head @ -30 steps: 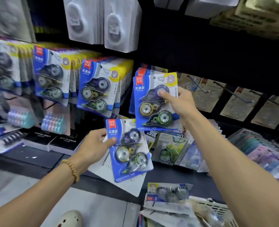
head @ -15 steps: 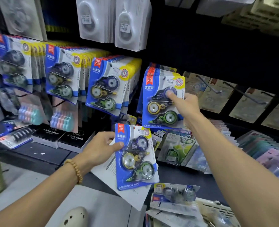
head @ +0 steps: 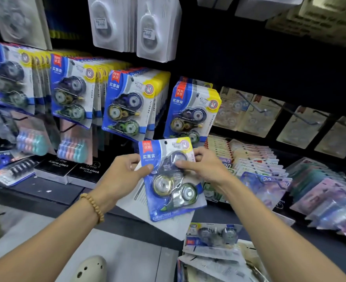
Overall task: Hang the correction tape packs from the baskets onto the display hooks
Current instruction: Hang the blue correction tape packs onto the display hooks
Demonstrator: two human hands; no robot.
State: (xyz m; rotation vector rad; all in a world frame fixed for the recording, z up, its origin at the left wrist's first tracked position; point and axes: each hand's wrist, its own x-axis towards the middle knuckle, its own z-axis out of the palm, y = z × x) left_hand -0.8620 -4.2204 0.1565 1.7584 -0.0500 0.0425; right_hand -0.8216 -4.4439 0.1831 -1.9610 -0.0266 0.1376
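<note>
Two hands: both of yours grip one blue-carded correction tape blister pack (head: 171, 178), held in front of the display.
Left hand (head: 125, 171): thumb curled over the pack's left edge.
Right hand (head: 203, 167): fingers pinch the upper right corner.
Hanging stock: blue-and-yellow correction tape packs (head: 192, 112) on the hooks above.
Basket packs (head: 212, 241): lower right, below the held pack.

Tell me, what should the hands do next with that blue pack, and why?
Probably lift the blue pack up to the rightmost hanging stack and slip its top hole over that hook. Both the left hand and right hand hold it just below that stack, not yet hung.
</note>
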